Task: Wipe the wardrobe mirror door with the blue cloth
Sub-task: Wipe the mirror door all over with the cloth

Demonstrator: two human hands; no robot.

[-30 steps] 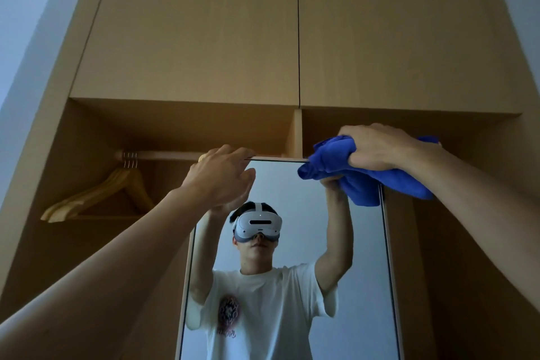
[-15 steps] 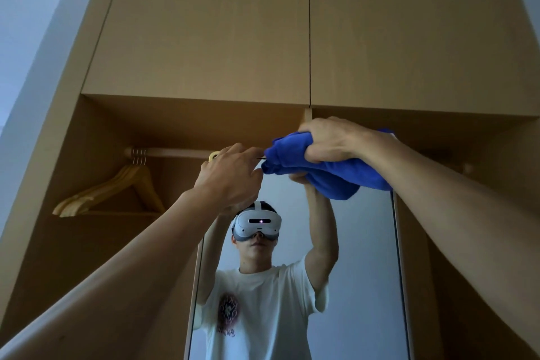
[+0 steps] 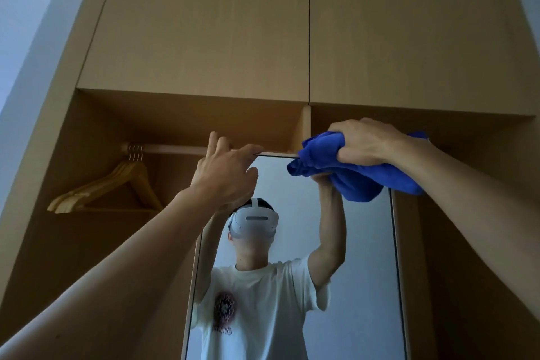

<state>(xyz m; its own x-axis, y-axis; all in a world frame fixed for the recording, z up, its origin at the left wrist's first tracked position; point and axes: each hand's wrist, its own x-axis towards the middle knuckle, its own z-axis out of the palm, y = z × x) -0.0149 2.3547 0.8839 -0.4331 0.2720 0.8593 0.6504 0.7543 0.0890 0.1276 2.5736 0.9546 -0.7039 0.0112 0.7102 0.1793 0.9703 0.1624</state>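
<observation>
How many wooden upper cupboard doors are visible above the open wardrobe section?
2: the left light-wood upper door and the right light-wood upper door, meeting at the dark vertical seam. More may lie outside the frame.

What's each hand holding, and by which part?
Right hand grips the blue cloth by its bunched middle, ends hanging loose. Left hand holds the mirror door by its top edge, near the left corner.

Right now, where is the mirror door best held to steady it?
Probably the thin top edge of the mirror door, hooking over from the front: it's exposed below the upper cabinets, left of the blue cloth, at the left hand.
</observation>
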